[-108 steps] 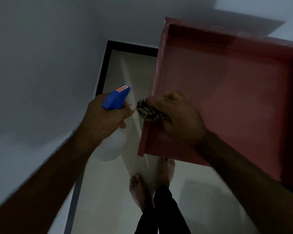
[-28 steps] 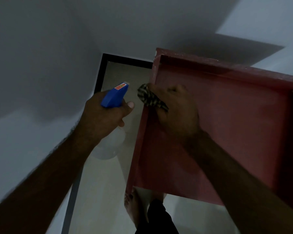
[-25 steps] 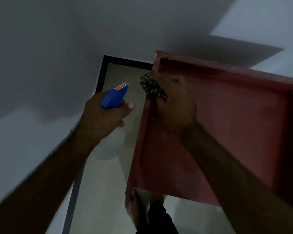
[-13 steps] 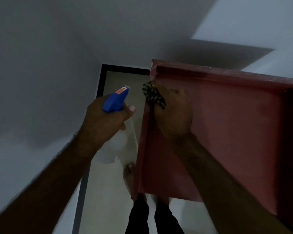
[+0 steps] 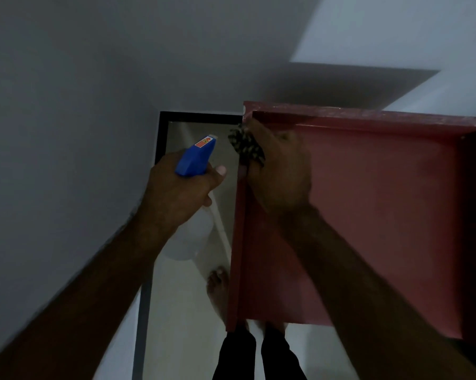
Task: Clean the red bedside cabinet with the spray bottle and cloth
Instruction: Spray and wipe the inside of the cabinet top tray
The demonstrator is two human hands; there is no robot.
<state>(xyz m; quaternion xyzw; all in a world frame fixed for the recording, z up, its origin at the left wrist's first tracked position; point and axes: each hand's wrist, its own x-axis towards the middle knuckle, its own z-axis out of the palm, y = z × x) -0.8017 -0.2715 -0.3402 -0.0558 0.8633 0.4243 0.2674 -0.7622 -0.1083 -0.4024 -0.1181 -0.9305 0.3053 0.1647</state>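
Dim grey walls [image 5: 66,105] close round us. Our red cabinet [image 5: 368,215] stands right, cut off at frame edge; our right hand [image 5: 280,174] bunches the checked cloth [image 5: 245,145] against its far-left corner. Left of it our left hand [image 5: 180,196] grips the spray bottle [image 5: 194,159], nozzle pointing away, pale body hanging downward, half hidden. Its label [image 5: 205,140] is unreadable.

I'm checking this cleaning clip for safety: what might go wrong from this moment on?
The spray bottle in the left hand points past the left edge of the red cabinet, so a squeeze would probably wet the floor by the bare foot, a slip risk. The cloth under the right hand bulges over the rim at the back corner and may snag or drop off. The dim light could hide missed dirt.
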